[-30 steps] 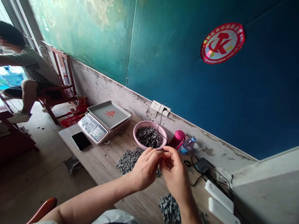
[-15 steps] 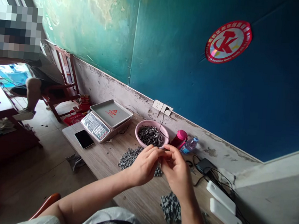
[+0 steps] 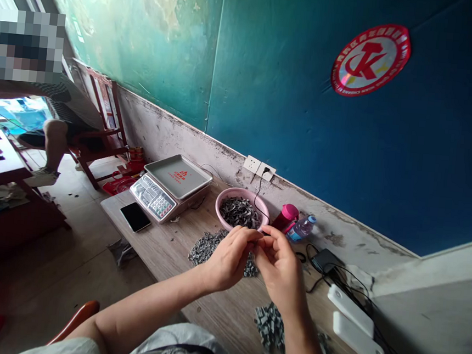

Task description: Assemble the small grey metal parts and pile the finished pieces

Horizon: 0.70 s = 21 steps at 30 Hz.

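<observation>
My left hand point(image 3: 229, 256) and my right hand point(image 3: 278, 260) meet above the table point(image 3: 218, 330), fingertips pinched together. Whatever small piece sits between them is hidden by the fingers. Just beyond stands a pink basin point(image 3: 221, 218) filled with dark grey strip-like pieces point(image 3: 239, 211). A heap of small grey parts point(image 3: 205, 247) lies on the tabletop behind my left hand and is partly covered by it. Nearer to me, a second heap of larger grey pieces point(image 3: 270, 331) lies beside my right forearm, which hides some of it.
A digital scale point(image 3: 177, 185) and a black phone point(image 3: 135, 216) lie to the left. A pink-lidded cup point(image 3: 288, 214) and a water bottle point(image 3: 302, 228) stand behind the hands. Cables, a black box point(image 3: 328, 260) and white flat devices point(image 3: 360, 342) occupy the right. A person point(image 3: 59, 123) sits far left.
The view has shifted slightly. Both hands stay together at nearly the same place, with only small movement of the fingers.
</observation>
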{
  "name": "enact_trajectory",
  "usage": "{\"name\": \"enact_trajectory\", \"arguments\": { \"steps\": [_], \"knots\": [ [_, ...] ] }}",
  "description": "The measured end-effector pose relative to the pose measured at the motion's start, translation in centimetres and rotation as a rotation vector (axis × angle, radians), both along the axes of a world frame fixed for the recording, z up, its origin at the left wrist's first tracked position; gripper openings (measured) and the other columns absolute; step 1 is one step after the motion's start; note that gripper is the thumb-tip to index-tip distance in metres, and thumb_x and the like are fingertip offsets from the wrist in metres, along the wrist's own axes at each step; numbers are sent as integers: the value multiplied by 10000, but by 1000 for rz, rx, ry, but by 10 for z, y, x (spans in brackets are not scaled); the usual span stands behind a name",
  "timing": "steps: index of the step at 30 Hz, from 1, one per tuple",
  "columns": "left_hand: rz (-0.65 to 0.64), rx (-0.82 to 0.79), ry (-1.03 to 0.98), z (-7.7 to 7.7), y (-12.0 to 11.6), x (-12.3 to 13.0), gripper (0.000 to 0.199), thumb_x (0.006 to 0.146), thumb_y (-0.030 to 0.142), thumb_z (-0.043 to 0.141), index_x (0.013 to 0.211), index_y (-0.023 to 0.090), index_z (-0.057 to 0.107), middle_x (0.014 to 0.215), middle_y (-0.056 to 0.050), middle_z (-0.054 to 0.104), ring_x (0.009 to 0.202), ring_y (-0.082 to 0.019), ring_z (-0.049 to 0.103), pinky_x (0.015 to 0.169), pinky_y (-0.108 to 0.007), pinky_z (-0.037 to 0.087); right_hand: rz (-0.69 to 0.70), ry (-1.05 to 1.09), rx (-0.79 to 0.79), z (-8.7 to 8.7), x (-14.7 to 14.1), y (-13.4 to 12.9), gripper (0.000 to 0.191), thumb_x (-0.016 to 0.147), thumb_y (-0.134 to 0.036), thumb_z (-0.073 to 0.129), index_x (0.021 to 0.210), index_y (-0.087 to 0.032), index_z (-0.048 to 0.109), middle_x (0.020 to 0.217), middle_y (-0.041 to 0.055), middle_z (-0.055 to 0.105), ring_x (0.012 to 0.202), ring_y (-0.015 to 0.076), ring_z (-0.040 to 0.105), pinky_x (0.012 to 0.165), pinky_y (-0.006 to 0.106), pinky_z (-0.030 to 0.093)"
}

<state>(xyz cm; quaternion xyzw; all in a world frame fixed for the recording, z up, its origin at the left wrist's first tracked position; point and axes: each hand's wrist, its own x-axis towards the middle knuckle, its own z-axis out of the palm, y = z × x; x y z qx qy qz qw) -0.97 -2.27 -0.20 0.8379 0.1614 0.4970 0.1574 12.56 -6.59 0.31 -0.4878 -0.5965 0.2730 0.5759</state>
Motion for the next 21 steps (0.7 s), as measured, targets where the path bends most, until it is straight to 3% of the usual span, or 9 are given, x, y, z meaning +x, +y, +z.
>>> {"name": "enact_trajectory", "arguments": {
  "steps": [4, 9, 11, 15, 21],
  "knots": [
    [12, 59, 47, 0, 1, -3, 322, 872, 43, 371, 1181, 122, 411, 1007, -121, 567, 872, -182, 511, 767, -343, 457, -43, -93, 32, 1, -2, 0, 368, 823, -228, 546, 1179, -154, 484, 852, 60, 632, 744, 174, 633, 683, 304, 544],
    [48, 127, 91, -2, 3, -4, 352, 854, 49, 405, 1198, 123, 408, 959, -117, 592, 880, -202, 527, 742, -348, 470, -295, -468, 270, 1, -13, 1, 354, 806, -123, 493, 1159, -115, 517, 906, 112, 655, 808, 222, 648, 714, 342, 543],
    [51, 117, 60, -2, 3, -3, 365, 844, 34, 409, 1195, 133, 414, 969, -110, 601, 870, -195, 528, 736, -339, 470, -354, -527, 343, 1, -18, 1, 322, 812, -104, 474, 1129, -109, 530, 931, 124, 658, 835, 227, 648, 724, 337, 542],
    [38, 40, -66, -4, 2, -2, 302, 849, 18, 403, 1120, 144, 447, 951, -89, 596, 822, -158, 521, 729, -307, 464, -352, -445, 293, -1, -22, 0, 309, 816, -112, 483, 1120, -130, 534, 942, 112, 657, 816, 216, 649, 703, 326, 543],
    [-2, -176, -136, -6, 5, -2, 169, 870, 80, 438, 1024, 149, 445, 913, -70, 535, 815, -128, 520, 722, -263, 469, -119, -123, 60, -3, -11, -4, 357, 845, -210, 526, 1197, -172, 483, 878, 68, 634, 769, 176, 631, 715, 307, 532]
  ]
}}
